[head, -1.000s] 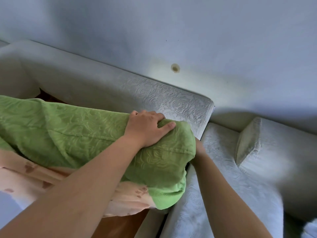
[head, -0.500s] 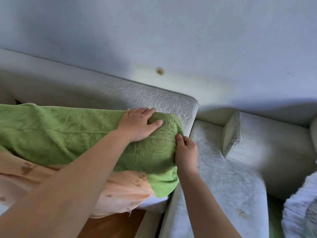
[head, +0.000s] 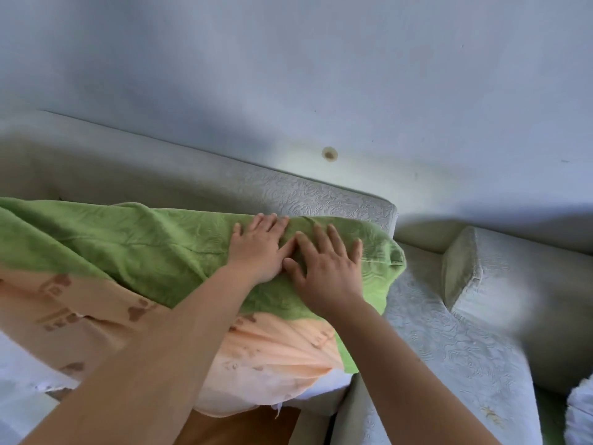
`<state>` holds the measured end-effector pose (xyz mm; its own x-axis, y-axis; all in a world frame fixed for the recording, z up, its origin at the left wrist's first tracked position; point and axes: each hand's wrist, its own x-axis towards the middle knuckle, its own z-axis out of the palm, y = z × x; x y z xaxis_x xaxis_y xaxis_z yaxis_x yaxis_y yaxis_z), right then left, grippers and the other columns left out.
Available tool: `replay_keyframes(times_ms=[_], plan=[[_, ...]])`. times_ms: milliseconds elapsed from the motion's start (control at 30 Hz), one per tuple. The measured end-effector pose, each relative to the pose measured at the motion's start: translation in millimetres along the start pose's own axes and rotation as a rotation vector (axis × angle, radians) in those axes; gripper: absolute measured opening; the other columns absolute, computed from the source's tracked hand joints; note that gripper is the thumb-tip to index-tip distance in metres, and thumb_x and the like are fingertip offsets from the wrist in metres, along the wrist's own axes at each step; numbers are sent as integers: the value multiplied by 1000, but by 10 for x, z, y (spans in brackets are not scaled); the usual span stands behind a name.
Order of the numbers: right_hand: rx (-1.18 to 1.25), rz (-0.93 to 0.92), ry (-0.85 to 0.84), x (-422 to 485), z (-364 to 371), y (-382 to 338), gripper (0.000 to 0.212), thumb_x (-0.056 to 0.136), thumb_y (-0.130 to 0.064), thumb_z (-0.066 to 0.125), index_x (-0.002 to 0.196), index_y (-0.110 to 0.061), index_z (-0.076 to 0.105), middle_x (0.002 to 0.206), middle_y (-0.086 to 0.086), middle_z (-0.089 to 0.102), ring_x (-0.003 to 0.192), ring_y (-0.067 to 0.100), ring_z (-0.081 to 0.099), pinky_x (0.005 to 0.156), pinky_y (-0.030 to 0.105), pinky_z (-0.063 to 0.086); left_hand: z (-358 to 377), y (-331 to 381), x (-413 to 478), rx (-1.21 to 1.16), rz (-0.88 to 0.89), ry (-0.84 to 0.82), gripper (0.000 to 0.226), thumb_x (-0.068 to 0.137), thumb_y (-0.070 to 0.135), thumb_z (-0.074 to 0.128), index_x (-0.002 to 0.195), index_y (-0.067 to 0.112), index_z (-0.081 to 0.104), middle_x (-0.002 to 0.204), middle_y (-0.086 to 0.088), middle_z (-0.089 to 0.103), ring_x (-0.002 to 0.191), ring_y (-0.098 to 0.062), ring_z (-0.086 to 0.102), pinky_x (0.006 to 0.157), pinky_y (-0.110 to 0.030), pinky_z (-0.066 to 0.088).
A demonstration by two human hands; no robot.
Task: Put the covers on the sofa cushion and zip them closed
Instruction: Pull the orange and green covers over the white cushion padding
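Observation:
A sofa cushion lies across the sofa frame, its upper part inside a green textured cover. Below the cover's hem the cushion's peach inner fabric with brown marks shows. My left hand lies flat on the green cover near its right end, fingers spread. My right hand presses flat beside it, its fingers straight and touching the left thumb. No zip is visible.
The pale embossed sofa backrest runs behind the cushion, against a blue-grey wall. To the right lie a pale seat cushion and a back cushion. A brown wooden base shows below.
My right hand has come up from the cushion's right end onto the top of the green cover, beside my left hand. My left hand has stayed flat on the cover.

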<state>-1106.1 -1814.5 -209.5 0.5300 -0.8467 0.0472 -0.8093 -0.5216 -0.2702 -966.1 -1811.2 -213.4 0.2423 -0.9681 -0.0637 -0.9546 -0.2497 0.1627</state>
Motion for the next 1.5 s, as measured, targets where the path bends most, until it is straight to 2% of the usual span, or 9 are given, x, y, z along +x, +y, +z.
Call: replay_keyframes(times_ms=[200, 333, 467, 600, 733, 933, 1167, 1367, 1500], plan=[[-151, 64, -130, 358, 209, -537, 61, 93, -59, 13, 148, -32, 12, 158, 1, 6, 146, 25, -1, 116, 51, 0, -73, -952, -282, 68, -30, 44, 59, 94, 57, 16, 148, 35, 13, 158, 7, 6, 145, -16, 6, 115, -47, 5], [-139, 75, -109, 684, 424, -1159, 60, 92, -61, 18, 145, -34, 23, 156, 1, 18, 144, 25, 10, 117, 47, 8, -226, -1688, -324, 125, -65, 129, 56, 93, 58, 22, 142, 33, 31, 150, 5, 31, 135, -21, 29, 104, -43, 27], [-135, 179, 24, 904, 550, -1575, 54, 91, -61, 27, 128, -30, 50, 135, 2, 47, 129, 25, 36, 107, 39, 27, -317, -2247, -311, 140, 64, 146, 52, 93, 56, 25, 133, 29, 42, 134, 5, 47, 123, -21, 39, 96, -38, 32], [-142, 216, 51, 838, 570, -1602, 51, 90, -62, 30, 122, -30, 56, 126, -2, 53, 123, 23, 42, 102, 36, 33, -313, -2555, -371, 49, 321, 123, 83, 73, 76, 21, 133, 25, 49, 125, 7, 53, 116, -19, 45, 98, -37, 35], [-125, 241, 7, 851, 429, -1639, 49, 92, -59, 29, 120, -31, 58, 123, -1, 54, 123, 25, 43, 97, 36, 37, -206, -2860, -405, -78, 585, 446, 36, 75, 40, 52, 83, 14, 75, 77, 3, 68, 71, -20, 62, 63, -34, 55], [-109, 196, -129, 953, 549, -1607, 54, 95, -55, 26, 145, -38, 18, 157, -1, 9, 145, 18, 1, 116, 48, -1, -432, -2738, -641, -225, 643, 720, 29, 82, 22, 51, 56, 10, 55, 56, -2, 50, 52, -20, 47, 52, -27, 41], [-172, 189, -147, 991, 650, -1623, 57, 94, -59, 17, 146, -41, 3, 158, -4, -4, 145, 17, -9, 115, 53, -5, 260, -3044, -852, 82, 549, 411, 15, 63, 18, 67, 57, 17, 54, 54, 2, 52, 50, -20, 53, 46, -25, 40], [-175, 129, -133, 1115, 592, -1929, 67, 91, -63, 23, 148, -29, 15, 158, 0, 7, 146, 21, 1, 113, 58, 4, 145, -2994, -860, 130, 581, 407, 22, 73, 24, 42, 57, 16, 56, 55, 1, 54, 48, -20, 54, 44, -25, 41], [-157, 31, -177, 1356, 699, -2356, 64, 91, -64, 21, 147, -32, 18, 155, 2, 20, 144, 23, 11, 111, 62, 5, 113, -3014, -934, 130, 625, 442, 15, 72, 26, 64, 62, 17, 58, 61, 3, 56, 54, -18, 55, 48, -24, 43]])
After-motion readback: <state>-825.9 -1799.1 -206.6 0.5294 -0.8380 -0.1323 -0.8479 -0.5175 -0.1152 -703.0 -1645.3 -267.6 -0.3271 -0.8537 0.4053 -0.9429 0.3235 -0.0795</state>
